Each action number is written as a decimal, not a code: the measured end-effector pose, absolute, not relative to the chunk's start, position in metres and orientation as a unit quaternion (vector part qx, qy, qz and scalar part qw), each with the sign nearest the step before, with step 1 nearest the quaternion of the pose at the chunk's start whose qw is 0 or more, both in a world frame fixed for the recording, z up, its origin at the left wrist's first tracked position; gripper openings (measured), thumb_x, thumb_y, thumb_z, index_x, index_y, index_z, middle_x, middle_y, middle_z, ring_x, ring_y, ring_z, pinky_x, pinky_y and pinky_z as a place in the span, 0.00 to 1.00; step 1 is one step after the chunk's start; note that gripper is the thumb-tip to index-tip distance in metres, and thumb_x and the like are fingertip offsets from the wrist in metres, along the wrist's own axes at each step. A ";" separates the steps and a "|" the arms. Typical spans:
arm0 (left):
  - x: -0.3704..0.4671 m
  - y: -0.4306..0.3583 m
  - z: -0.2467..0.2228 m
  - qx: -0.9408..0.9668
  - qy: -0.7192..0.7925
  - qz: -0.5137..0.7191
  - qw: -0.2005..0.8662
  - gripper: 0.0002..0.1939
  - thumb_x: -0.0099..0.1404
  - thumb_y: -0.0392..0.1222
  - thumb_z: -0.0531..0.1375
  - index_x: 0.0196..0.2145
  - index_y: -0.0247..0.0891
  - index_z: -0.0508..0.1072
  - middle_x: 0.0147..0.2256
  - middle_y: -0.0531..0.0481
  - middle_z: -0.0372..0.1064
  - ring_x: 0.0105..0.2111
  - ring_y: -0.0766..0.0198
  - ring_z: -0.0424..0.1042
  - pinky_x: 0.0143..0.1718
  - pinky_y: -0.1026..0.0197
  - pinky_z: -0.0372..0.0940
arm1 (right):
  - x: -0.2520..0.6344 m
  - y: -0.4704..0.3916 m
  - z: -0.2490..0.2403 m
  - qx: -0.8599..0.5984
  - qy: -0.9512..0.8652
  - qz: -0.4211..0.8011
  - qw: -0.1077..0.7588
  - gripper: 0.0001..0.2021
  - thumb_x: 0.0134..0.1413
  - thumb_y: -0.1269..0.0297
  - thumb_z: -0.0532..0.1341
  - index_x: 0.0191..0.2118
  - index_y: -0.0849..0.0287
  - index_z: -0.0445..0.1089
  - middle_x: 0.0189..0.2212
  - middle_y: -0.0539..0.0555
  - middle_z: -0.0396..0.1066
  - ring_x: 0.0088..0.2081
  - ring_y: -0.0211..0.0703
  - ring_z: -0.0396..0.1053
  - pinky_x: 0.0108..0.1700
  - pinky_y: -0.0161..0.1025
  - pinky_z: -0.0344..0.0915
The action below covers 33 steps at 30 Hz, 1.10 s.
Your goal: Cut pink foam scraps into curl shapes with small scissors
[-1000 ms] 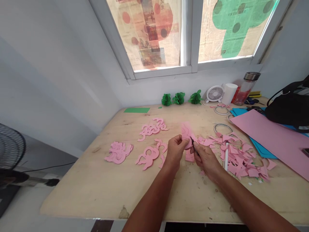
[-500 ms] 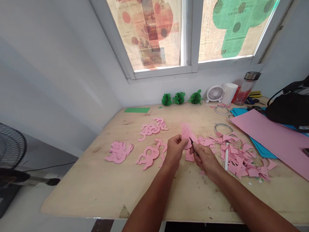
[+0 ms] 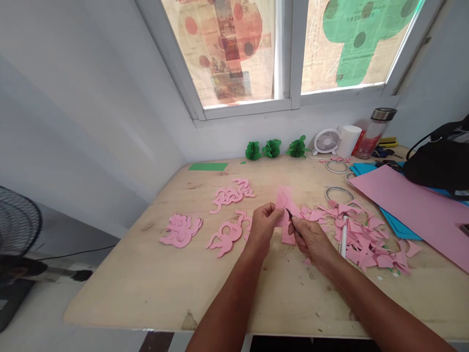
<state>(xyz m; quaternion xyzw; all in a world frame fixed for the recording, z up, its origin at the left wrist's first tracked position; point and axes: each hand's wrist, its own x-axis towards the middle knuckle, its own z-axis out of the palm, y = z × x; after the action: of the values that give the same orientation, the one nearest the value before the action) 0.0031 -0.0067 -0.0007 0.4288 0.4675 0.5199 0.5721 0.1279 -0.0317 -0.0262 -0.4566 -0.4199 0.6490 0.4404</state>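
My left hand (image 3: 264, 222) pinches a pink paper sheet (image 3: 286, 195) with curved lines marked on it, held above the table. In my right hand (image 3: 309, 237) is a small pair of dark scissors (image 3: 290, 215); the handles are mostly hidden by the fingers, and the tips lie against the paper near my left thumb. Left of my hands are pink paper cut-outs: a curling shape (image 3: 225, 237), a wavy one (image 3: 230, 195) farther back, and a stacked group (image 3: 181, 231). Another pink piece (image 3: 287, 237) shows beneath the hands.
Pink scraps (image 3: 366, 239) pile up at right, with a white pen (image 3: 343, 237) among them. Rolls of tape (image 3: 339, 188) lie behind. Green paper ornaments (image 3: 271, 148), a small white fan (image 3: 327, 142) and a glass bottle (image 3: 373, 134) line the wall. A black bag (image 3: 437, 164) rests on coloured sheets.
The pink paper has turned slightly, so more of its upper part shows. The scissor tips have shifted a little left across it. Both hands keep nearly the same place.
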 end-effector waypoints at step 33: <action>-0.007 -0.006 0.008 0.486 0.467 0.481 0.560 0.13 0.49 0.43 0.60 0.17 0.35 0.61 0.17 0.57 0.52 0.20 0.73 0.51 0.23 0.67 0.47 | 0.129 -0.034 -0.023 -0.454 -0.450 0.647 0.416 0.20 0.51 0.46 0.53 0.24 0.60 0.63 0.11 0.41 0.46 0.13 0.29 0.39 0.17 0.32 0.36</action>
<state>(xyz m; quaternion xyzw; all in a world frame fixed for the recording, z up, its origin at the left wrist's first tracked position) -0.0071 -0.0061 0.0077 0.4860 0.4671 0.4812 0.5604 0.1291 -0.0340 -0.0228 -0.4542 -0.4498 0.6468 0.4160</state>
